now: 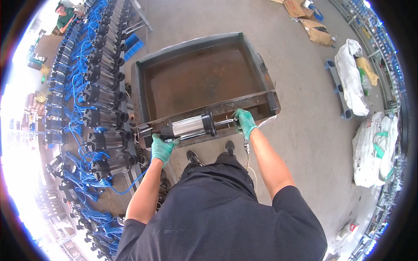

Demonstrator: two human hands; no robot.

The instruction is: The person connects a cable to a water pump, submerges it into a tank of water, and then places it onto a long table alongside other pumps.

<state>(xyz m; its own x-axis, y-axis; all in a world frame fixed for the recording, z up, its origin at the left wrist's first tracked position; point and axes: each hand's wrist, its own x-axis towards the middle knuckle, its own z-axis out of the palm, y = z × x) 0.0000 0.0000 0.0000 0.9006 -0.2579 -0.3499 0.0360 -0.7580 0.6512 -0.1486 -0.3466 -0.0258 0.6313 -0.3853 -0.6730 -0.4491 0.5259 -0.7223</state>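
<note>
A silver cylindrical pump motor [188, 126] with black end caps lies across the near rim of a water-filled metal tank [191, 47]. My left hand [163, 149], in a green glove, is closed around the near side of its left end. My right hand [245, 122], also gloved in green, is closed at the tip of the slim shaft [224, 122] on the motor's right. A metal hose fitting [247, 147] with a pale thin hose hangs just below that hand; the fingers hide what joins it to the shaft.
Rows of similar motors [104, 117] with coiled blue cables [78, 108] stand on racks to the left. Blue bins [133, 46] sit beyond them. White sacks [350, 78] and cardboard [294, 8] lie on the right. A co-worker [64, 17] is at the far left.
</note>
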